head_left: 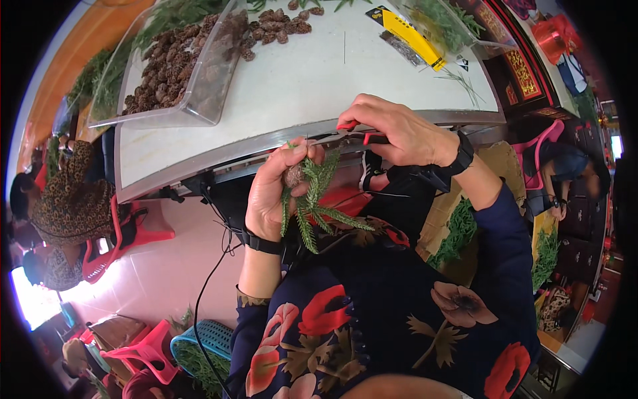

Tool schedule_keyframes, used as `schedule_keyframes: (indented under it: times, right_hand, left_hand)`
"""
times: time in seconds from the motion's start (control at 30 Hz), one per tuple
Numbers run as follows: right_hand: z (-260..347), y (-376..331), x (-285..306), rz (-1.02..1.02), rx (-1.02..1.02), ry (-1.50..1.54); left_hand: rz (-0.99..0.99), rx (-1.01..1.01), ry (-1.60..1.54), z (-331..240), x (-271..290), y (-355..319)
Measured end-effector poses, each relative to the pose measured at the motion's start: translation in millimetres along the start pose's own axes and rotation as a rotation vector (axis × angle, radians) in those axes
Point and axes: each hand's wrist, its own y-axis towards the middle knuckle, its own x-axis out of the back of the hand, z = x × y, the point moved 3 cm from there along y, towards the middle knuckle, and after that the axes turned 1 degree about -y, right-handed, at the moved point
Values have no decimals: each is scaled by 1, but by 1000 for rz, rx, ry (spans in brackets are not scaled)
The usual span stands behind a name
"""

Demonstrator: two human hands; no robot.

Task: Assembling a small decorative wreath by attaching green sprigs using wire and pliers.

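My left hand [267, 189] is closed around a green artificial pine sprig [311, 206] and a small brown pine cone [293, 176]. Several needle-covered tips of the sprig hang down below the fingers. In my right hand [409, 133] is a pair of red-handled pliers [348, 125], gripped by the handles. Their jaws point left toward the top of the sprig, close to my left fingertips. Whether the jaws touch a wire there is too small to tell. Both hands are held just off the near edge of the white table [286, 93].
A clear plastic bin [216, 110] of pine cones stands on the table's left, with loose cones [279, 26] beyond it. At the right lie a yellow package [415, 40] and thin green stems [465, 86]. A cardboard box [502, 166] with greenery sits beside me; people work nearby.
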Motion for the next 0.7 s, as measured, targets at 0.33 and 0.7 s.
schedule_keyframes:
  times: [0.33,0.7]
  right_hand:
    - [3,13,0,9,138,-15]
    - [8,5,-6,144,-300,-280]
  left_hand:
    - [98,55,-246,5,0,-1]
    - [-503,-336,487,-14,-17,-3]
